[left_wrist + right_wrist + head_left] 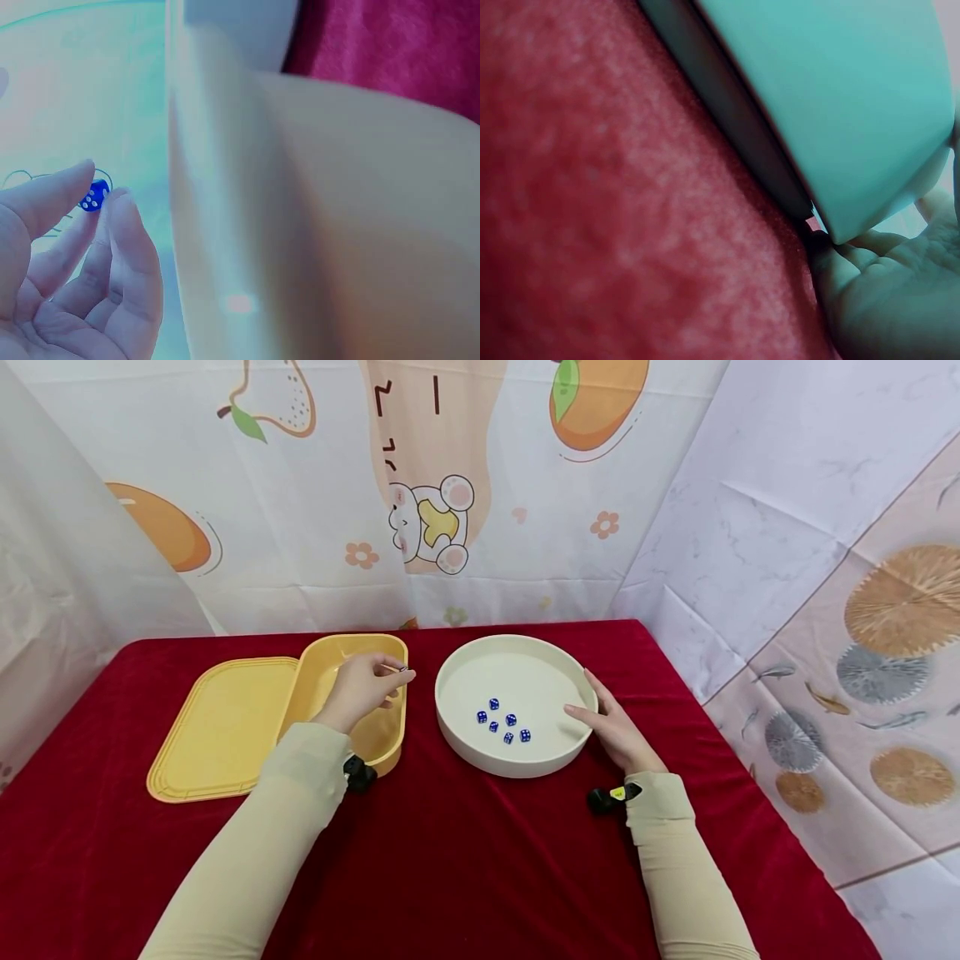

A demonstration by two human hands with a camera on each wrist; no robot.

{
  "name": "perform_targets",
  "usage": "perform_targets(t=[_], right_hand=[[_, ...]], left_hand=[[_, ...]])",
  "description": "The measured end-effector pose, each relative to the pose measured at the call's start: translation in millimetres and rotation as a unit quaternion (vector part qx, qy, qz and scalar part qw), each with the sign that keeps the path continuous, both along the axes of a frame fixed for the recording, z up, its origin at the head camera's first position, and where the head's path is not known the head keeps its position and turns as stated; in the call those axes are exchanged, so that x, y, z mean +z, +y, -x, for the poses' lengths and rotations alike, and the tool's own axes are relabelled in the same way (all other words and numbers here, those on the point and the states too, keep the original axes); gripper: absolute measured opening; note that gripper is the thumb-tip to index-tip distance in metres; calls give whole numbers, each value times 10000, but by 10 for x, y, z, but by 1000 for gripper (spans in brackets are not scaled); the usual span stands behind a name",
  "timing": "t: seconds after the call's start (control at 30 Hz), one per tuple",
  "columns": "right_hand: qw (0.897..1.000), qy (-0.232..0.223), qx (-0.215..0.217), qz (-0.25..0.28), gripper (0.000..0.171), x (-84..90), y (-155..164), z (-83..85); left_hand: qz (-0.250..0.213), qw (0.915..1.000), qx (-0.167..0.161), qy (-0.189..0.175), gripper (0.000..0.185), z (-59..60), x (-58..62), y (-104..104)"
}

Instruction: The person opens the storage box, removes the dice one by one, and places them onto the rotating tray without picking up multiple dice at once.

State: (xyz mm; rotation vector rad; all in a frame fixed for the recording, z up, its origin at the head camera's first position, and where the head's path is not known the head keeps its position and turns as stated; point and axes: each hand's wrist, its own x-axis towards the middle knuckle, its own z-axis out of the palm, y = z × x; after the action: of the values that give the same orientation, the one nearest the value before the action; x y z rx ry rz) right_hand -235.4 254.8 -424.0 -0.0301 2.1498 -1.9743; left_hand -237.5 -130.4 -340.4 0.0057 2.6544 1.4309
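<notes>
Our left hand (362, 687) pinches a die (93, 196) over the box (381, 737); right hand (617, 727), fingers relaxed, steadies the dish (517, 766) at 3 o'clock; we should release low

The head view is bright, evenly lit and sharp, with faint shadows beside the white tray (517, 760) and bowed edges; both wrist views are blurred, washed teal-pale, the yellow box wall (247, 225) out of focus

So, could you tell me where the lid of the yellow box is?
In the head view the lid lies flat on the red cloth, far left, against the yellow box.
</notes>
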Motion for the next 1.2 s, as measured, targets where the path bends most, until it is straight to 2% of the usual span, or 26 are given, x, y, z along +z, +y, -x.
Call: perform_targets(t=[0.43,0.67,0.93,1.2], right_hand=[[10000,-55,-39,-71,89,-1,-5,-15],[10000,-50,-18,-54,89,-1,-8,-8],[10000,-27,6,-96,88,2,6,-9],[9999,-54,8,-121,89,10,3,-11]], left_hand=[[53,9996,-48,255,31,-11,107,302],[119,9997,-76,182,31,0,134,500],[301,9991,-167,256,30,51,73,699],[329,9992,-152,167,31,97,-55,812]])
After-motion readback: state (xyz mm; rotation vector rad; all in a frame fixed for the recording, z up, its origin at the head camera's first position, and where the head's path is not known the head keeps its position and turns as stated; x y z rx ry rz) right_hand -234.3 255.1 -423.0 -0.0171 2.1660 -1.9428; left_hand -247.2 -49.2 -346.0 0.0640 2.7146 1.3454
